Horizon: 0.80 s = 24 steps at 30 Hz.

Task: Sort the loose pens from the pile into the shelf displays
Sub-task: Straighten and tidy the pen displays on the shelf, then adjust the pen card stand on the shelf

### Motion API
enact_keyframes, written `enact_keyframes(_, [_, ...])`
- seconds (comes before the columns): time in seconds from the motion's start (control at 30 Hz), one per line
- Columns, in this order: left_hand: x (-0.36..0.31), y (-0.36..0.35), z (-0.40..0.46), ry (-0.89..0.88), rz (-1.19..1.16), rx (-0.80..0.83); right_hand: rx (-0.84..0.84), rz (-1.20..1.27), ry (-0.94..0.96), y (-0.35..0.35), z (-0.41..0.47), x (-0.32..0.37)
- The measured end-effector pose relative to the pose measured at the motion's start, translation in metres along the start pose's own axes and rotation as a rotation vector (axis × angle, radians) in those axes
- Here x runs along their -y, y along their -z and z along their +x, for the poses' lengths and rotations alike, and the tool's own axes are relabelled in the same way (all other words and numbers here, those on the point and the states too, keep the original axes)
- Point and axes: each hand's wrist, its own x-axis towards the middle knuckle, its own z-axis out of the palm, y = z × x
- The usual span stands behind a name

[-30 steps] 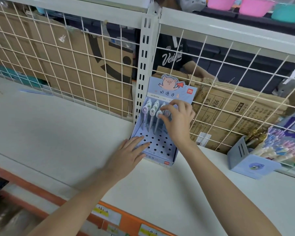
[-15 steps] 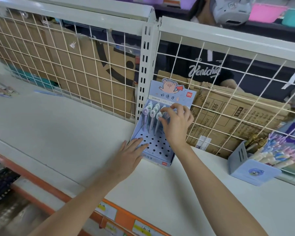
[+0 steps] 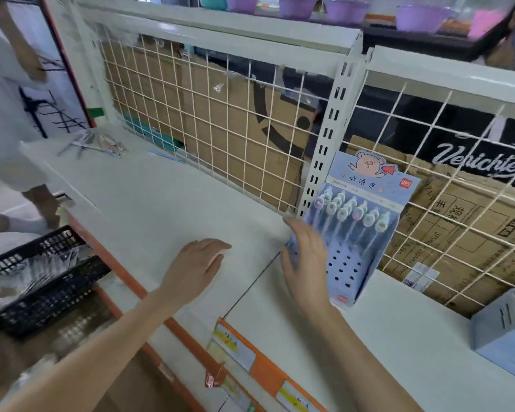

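Loose pens [image 3: 97, 144] lie far left on the shelf [image 3: 167, 203]. Left hand [image 3: 195, 267] hovers, fingers relaxed. Right hand [image 3: 305, 257], fingers straight, touches the display's [image 3: 357, 233] left edge; its pens stand upright.

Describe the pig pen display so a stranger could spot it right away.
Find the slotted white upright post in the wire grid back. Leaning against its base on the white shelf stands the pale blue pen display. Only it has a cartoon pig on top and a perforated front.
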Motion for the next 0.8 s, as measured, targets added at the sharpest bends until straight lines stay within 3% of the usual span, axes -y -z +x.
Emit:
enact_keyframes(0.2, [0.073,0.061,-0.016,0.154,0.052,-0.022,0.141,0.043,0.024,-0.070,0.019,0.045])
enact_keyframes(0.47, [0.228,0.156,-0.047,0.417,0.045,-0.090,0.365,0.081,0.103,-0.236,0.063,0.148])
enact_keyframes(0.8, [0.357,0.196,-0.024,0.577,-0.050,-0.144,0.429,0.062,0.085,-0.357,0.121,0.194])
